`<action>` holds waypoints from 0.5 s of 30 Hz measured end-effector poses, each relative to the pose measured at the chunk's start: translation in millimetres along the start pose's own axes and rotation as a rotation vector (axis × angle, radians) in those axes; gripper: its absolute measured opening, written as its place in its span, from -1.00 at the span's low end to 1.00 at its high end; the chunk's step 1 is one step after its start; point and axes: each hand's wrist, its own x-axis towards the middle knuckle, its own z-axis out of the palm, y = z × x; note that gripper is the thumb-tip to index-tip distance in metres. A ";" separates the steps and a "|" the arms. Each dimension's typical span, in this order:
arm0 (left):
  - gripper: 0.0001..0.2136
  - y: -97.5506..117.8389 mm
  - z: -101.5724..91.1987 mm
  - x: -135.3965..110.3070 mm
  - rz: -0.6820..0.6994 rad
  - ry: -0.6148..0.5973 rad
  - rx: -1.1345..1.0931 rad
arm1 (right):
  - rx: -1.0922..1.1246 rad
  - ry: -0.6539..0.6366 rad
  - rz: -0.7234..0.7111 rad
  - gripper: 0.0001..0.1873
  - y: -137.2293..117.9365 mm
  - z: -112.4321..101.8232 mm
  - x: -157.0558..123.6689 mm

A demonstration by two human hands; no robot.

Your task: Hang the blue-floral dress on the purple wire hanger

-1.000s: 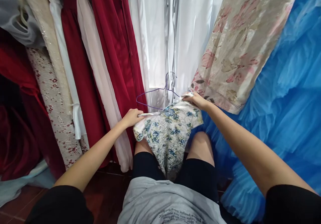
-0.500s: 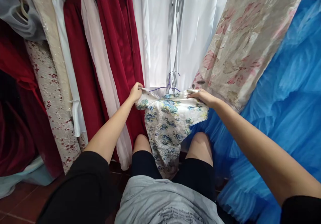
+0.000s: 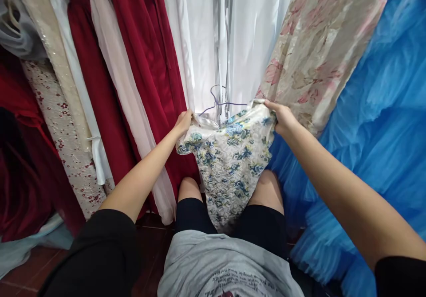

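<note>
I see the left hand (image 3: 184,122) at nine o'clock and the right hand (image 3: 282,115) at three o'clock, fingers pinching the shoulders of the white satin garment with blue-and-yellow flowers (image 3: 229,164), spreading it under the thin purple wire hanger (image 3: 216,101) at twelve.

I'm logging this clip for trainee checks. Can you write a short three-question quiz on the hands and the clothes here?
1. True or false: the left hand and the right hand each grip a top corner of the blue-flowered garment.
2. What colour is the tulle on the garment's right? A red, B blue, C white.
3. Fill in: the wire hanger at the garment's top is ___ in colour.

Key: 1 true; 2 B; 3 purple.
</note>
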 end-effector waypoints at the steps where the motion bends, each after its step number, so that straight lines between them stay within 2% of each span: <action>1: -0.66 3.0 0.7 -1.7 0.057 0.004 0.023 | -0.004 -0.029 -0.006 -0.72 -9.8 11.7 -5.5; 3: -0.71 3.2 2.3 -7.2 0.121 0.042 0.049 | -0.035 -0.186 -0.023 -0.59 -28.5 29.5 -27.7; 5: -0.68 -2.9 6.1 -15.5 0.086 0.092 0.024 | -0.128 -0.435 -0.062 -0.47 -42.9 39.1 -59.5; 7: -0.57 -9.1 14.3 -25.8 -0.002 0.133 -0.050 | -0.275 -0.709 -0.108 -0.48 -49.1 42.4 -88.1; 9: -0.45 -7.2 26.4 -36.7 -0.027 0.155 -0.110 | -0.445 -0.877 -0.194 -0.56 -44.2 42.9 -101.0; 10: -0.40 -1.6 33.1 -41.9 -0.031 0.148 -0.176 | -0.522 -0.871 -0.260 -0.60 -37.4 42.9 -100.2; 11: -0.36 7.1 39.6 -46.8 -0.035 0.108 -0.278 | -0.586 -0.804 -0.332 -0.61 -28.1 42.7 -95.2; 13: -0.31 32.1 51.2 -55.2 -0.044 -0.082 -0.544 | -0.657 -0.579 -0.419 -0.63 -5.1 40.5 -78.5; 14: -0.30 46.5 56.0 -58.3 -0.047 -0.212 -0.674 | -0.667 -0.500 -0.395 -0.67 6.9 37.8 -70.0; 15: -0.29 60.7 60.3 -60.4 -0.048 -0.336 -0.775 | -0.657 -0.476 -0.318 -0.68 18.0 33.7 -63.4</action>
